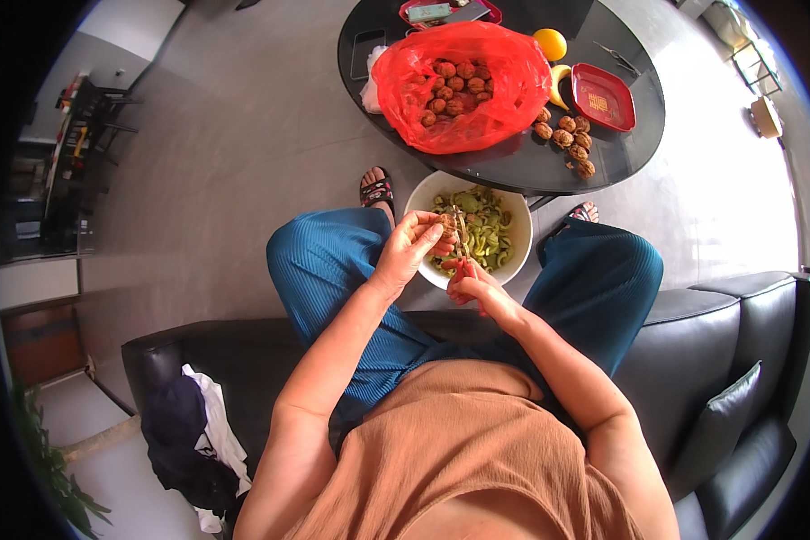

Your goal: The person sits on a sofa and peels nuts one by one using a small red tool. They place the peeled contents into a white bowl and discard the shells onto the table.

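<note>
Between the fingertips of my left hand (410, 244) is a brown walnut (447, 224). My right hand (480, 290) grips a hand tool with red handles and metal jaws (460, 229), which looks like a nutcracker or pliers. Its jaws point away from me, right beside the walnut; whether they touch it I cannot tell. Both hands are above a white basin (415, 196), which holds many green peelings (489, 226). On the table beyond, a red plastic bag (405, 88) gapes around a heap of walnuts (455, 86).
The black oval table (506, 172) overhangs the basin's far side. On it are loose walnuts (563, 138), a red tray (604, 101), a banana (559, 88), an orange fruit (550, 44), scissors (617, 58) and a phone (368, 54). Clothes (182, 432) lie on the black sofa (243, 351).
</note>
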Action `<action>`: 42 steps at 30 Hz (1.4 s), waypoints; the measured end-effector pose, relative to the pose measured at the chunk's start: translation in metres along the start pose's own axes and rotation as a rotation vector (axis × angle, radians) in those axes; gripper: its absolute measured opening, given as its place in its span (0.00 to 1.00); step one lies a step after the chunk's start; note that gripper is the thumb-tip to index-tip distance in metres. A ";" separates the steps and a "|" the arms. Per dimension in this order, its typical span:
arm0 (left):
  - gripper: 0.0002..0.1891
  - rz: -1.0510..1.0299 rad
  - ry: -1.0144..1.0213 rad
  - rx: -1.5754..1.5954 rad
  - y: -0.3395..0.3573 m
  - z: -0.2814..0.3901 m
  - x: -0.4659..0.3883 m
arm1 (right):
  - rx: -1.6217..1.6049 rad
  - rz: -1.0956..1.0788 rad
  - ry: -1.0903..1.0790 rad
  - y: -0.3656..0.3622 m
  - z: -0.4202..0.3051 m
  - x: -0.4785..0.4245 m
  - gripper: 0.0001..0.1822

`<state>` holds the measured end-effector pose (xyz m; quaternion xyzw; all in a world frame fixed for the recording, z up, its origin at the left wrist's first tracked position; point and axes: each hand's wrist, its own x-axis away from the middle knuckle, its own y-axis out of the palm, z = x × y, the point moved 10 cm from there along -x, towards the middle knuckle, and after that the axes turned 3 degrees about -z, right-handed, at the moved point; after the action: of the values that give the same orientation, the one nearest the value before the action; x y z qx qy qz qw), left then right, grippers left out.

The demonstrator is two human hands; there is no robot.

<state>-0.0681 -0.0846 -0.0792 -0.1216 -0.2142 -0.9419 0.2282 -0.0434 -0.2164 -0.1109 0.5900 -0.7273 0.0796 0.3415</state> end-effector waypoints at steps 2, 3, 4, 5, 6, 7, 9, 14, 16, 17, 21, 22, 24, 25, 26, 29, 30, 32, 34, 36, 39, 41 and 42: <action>0.14 0.033 -0.018 0.034 0.002 -0.006 -0.001 | 0.013 0.016 0.025 -0.001 -0.003 0.002 0.28; 0.13 0.040 -0.019 0.029 0.004 -0.007 -0.001 | 0.020 0.023 0.038 -0.001 -0.004 0.003 0.27; 0.12 0.041 -0.033 0.071 0.006 -0.010 -0.002 | 0.005 0.025 0.032 -0.002 -0.002 0.002 0.26; 0.12 0.043 -0.048 0.113 0.007 -0.014 -0.003 | -0.010 0.027 0.026 -0.004 0.002 -0.001 0.25; 0.11 0.045 -0.063 0.155 0.008 -0.018 -0.004 | -0.025 0.029 0.020 -0.005 0.006 -0.003 0.24; 0.10 0.043 -0.056 0.178 0.009 -0.021 -0.005 | -0.032 0.032 0.009 -0.006 0.009 -0.006 0.24; 0.10 0.050 -0.054 0.197 0.009 -0.026 -0.007 | -0.047 0.038 -0.014 -0.008 0.012 -0.009 0.23; 0.11 0.124 0.005 0.138 0.003 -0.031 -0.010 | -0.024 0.084 0.045 -0.009 0.002 -0.001 0.22; 0.11 0.142 -0.002 0.131 0.000 -0.035 -0.012 | -0.029 0.092 0.047 -0.011 0.005 -0.003 0.22; 0.11 0.145 -0.023 0.165 -0.001 -0.038 -0.012 | -0.031 0.097 0.051 -0.010 0.005 -0.003 0.22; 0.11 0.145 -0.104 0.294 -0.001 -0.044 -0.011 | -0.040 0.103 0.046 -0.009 0.003 -0.002 0.21; 0.11 0.142 -0.123 0.325 0.000 -0.045 -0.011 | -0.038 0.102 0.047 -0.009 0.003 -0.002 0.20; 0.11 0.144 -0.129 0.294 -0.003 -0.049 -0.012 | -0.034 0.099 0.048 -0.009 0.003 -0.003 0.18; 0.11 0.144 -0.133 0.279 -0.003 -0.051 -0.012 | -0.032 0.095 0.050 -0.009 0.004 -0.003 0.17; 0.11 0.147 -0.131 0.279 -0.004 -0.051 -0.012 | -0.031 0.091 0.053 -0.010 0.005 -0.004 0.16; 0.11 0.149 -0.125 0.280 -0.003 -0.051 -0.012 | -0.034 0.080 0.040 -0.011 0.006 -0.006 0.14; 0.11 0.146 -0.123 0.284 -0.003 -0.050 -0.012 | -0.036 0.077 0.033 -0.011 0.006 -0.006 0.13; 0.11 0.146 -0.118 0.291 -0.002 -0.048 -0.012 | -0.064 0.069 0.030 -0.009 0.004 -0.006 0.13; 0.12 0.151 -0.114 0.298 -0.002 -0.047 -0.012 | -0.081 0.065 0.025 -0.009 0.003 -0.005 0.12; 0.12 0.145 -0.112 0.302 -0.001 -0.047 -0.012 | -0.089 0.067 0.018 -0.009 0.003 -0.006 0.12; 0.12 0.146 -0.105 0.305 -0.002 -0.048 -0.012 | -0.118 0.065 0.012 -0.010 0.008 -0.010 0.10; 0.12 0.150 -0.100 0.305 -0.002 -0.048 -0.012 | -0.107 0.078 0.002 -0.009 0.000 -0.005 0.10; 0.12 0.153 -0.096 0.304 -0.002 -0.047 -0.012 | -0.101 0.084 -0.002 -0.009 -0.003 -0.004 0.10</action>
<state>-0.0648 -0.1002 -0.1249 -0.1465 -0.3551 -0.8717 0.3044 -0.0339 -0.2142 -0.1135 0.5410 -0.7549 0.0562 0.3664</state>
